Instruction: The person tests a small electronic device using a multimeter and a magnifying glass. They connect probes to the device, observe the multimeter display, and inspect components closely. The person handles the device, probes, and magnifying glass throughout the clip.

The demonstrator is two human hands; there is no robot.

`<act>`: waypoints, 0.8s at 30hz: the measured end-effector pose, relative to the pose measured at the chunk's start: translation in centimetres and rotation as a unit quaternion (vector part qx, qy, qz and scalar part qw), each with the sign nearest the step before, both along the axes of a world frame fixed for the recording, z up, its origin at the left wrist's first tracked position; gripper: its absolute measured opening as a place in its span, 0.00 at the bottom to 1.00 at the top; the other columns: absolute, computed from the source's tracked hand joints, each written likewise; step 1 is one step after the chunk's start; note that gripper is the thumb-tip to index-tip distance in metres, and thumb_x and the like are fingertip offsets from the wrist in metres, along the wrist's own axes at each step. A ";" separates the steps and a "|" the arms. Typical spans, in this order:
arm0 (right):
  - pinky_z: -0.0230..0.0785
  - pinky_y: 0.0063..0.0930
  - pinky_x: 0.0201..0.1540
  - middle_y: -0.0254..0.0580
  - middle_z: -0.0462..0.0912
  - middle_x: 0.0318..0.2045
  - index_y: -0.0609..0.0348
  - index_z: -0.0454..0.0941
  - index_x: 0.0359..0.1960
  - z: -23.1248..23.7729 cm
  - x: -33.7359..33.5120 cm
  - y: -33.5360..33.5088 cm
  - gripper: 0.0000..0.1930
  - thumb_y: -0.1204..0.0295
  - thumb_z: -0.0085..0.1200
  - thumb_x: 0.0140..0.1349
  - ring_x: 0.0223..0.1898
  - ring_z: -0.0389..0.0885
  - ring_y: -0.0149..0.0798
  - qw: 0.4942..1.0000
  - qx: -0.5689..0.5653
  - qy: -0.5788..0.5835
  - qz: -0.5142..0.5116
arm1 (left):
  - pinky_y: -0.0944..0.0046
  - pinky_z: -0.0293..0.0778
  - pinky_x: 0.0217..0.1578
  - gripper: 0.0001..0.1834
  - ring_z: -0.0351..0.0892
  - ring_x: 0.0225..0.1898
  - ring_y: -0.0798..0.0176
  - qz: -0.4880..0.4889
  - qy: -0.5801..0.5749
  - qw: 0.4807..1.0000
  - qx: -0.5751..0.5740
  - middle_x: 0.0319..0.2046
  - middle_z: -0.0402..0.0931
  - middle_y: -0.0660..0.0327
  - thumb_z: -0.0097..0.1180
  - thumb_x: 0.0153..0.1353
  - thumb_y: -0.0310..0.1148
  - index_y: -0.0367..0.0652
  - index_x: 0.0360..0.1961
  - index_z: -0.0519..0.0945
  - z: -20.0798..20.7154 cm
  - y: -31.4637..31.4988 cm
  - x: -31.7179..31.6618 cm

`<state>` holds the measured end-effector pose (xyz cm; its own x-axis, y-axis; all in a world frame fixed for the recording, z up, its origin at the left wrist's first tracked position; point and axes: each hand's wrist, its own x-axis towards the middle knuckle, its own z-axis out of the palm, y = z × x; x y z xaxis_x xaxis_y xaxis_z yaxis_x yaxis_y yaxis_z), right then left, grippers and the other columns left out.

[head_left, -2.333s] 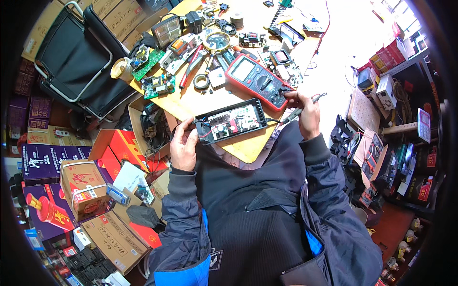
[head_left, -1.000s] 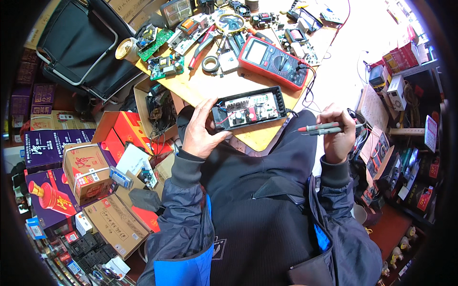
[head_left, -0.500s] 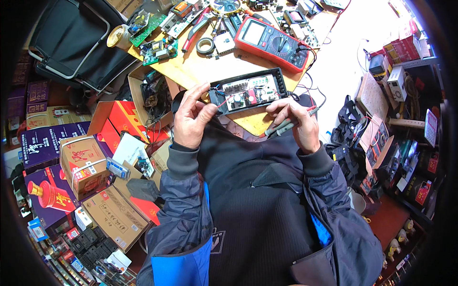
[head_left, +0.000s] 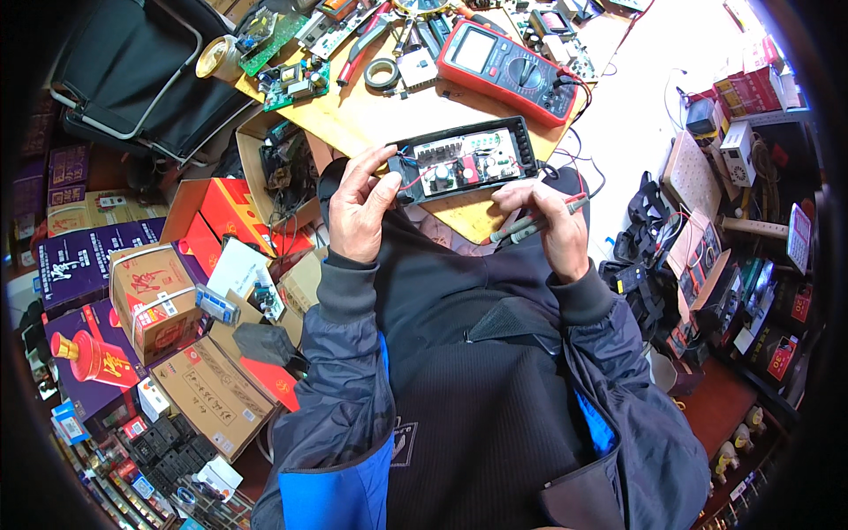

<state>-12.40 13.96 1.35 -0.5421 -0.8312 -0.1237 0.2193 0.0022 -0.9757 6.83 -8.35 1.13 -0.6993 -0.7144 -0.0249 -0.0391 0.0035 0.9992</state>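
Note:
An open black case (head_left: 527,146) with a circuit board (head_left: 464,164) inside sits tilted at the table's near edge. White and red parts, a dark finned block and thin red and blue wires show on the board. My left hand (head_left: 362,205) is closed on the case's left end, thumb on the near side and fingers behind. In my right hand (head_left: 558,225) are the multimeter probes (head_left: 523,230), dark grey with red bands, held together and pointing left. Its fingertips are by the case's near right corner; whether they touch it I cannot tell.
Beyond the case lies a red multimeter (head_left: 508,71) with leads trailing right. A black tape roll (head_left: 382,74), pliers (head_left: 364,49) and a green circuit board (head_left: 296,84) are on the yellow table (head_left: 344,124). Cardboard boxes (head_left: 216,402) crowd the left, beside a black chair (head_left: 132,71).
The case has shifted slightly away from me and tilted a little more, my left hand going with it. My right hand still holds the probes and has moved only slightly.

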 end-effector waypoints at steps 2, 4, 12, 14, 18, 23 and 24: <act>0.75 0.27 0.53 0.46 0.91 0.45 0.71 0.85 0.55 -0.1 0.2 0.0 0.26 0.60 0.37 0.82 0.43 0.86 0.34 1.000 -0.005 -0.016 -0.016 | 0.73 0.73 0.40 0.23 0.73 0.37 0.77 0.005 0.002 1.000 0.010 0.59 0.76 0.64 0.64 0.74 0.31 0.37 0.67 0.81 -0.3 0.0 0.0; 0.76 0.29 0.56 0.49 0.91 0.49 0.70 0.85 0.56 -0.1 0.3 0.0 0.27 0.60 0.38 0.82 0.45 0.86 0.34 0.998 -0.006 -0.052 -0.031 | 0.73 0.72 0.40 0.26 0.72 0.37 0.77 0.012 0.005 0.999 0.029 0.54 0.77 0.65 0.65 0.74 0.33 0.37 0.69 0.79 -0.8 -0.1 -0.1; 0.78 0.27 0.54 0.50 0.92 0.46 0.71 0.85 0.57 -0.7 -0.2 -0.3 0.27 0.60 0.37 0.82 0.45 0.87 0.34 0.999 0.020 -0.005 -0.043 | 0.74 0.69 0.40 0.34 0.70 0.36 0.77 0.005 0.026 0.997 0.072 0.39 0.76 0.69 0.67 0.73 0.37 0.36 0.75 0.72 -1.1 -0.2 0.0; 0.78 0.28 0.54 0.51 0.92 0.46 0.71 0.85 0.57 -0.7 -0.1 -0.3 0.27 0.60 0.37 0.82 0.45 0.88 0.34 0.999 0.016 0.000 -0.041 | 0.74 0.70 0.41 0.33 0.71 0.36 0.77 0.009 0.019 0.997 0.073 0.40 0.76 0.68 0.67 0.73 0.37 0.35 0.74 0.72 -1.0 -0.3 0.0; 0.78 0.28 0.55 0.52 0.92 0.46 0.72 0.85 0.56 -0.6 -0.2 -0.3 0.27 0.61 0.37 0.82 0.46 0.88 0.35 0.999 0.010 -0.002 -0.046 | 0.74 0.71 0.42 0.32 0.71 0.37 0.77 0.015 0.024 0.997 0.067 0.42 0.76 0.68 0.67 0.73 0.37 0.34 0.73 0.74 -1.0 -0.2 -0.2; 0.78 0.29 0.55 0.52 0.92 0.45 0.73 0.85 0.56 -0.6 -0.2 -0.3 0.27 0.61 0.37 0.82 0.46 0.88 0.36 0.999 0.012 -0.002 -0.044 | 0.73 0.73 0.43 0.30 0.73 0.38 0.77 0.017 -0.004 1.000 0.025 0.44 0.77 0.67 0.66 0.73 0.37 0.34 0.71 0.76 -0.8 -0.3 0.0; 0.78 0.29 0.55 0.52 0.92 0.45 0.73 0.85 0.56 -0.6 -0.2 -0.3 0.27 0.61 0.37 0.82 0.46 0.88 0.36 0.999 0.013 -0.004 -0.047 | 0.73 0.73 0.43 0.29 0.73 0.38 0.76 0.016 -0.009 1.000 0.011 0.44 0.77 0.67 0.65 0.74 0.37 0.34 0.71 0.77 -0.8 -0.3 0.0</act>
<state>-12.61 13.63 0.74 -0.6159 -0.7736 -0.1490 0.2278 0.0062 -0.9737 6.82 -8.64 0.33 -0.6752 -0.7357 -0.0533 -0.0563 -0.0207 0.9982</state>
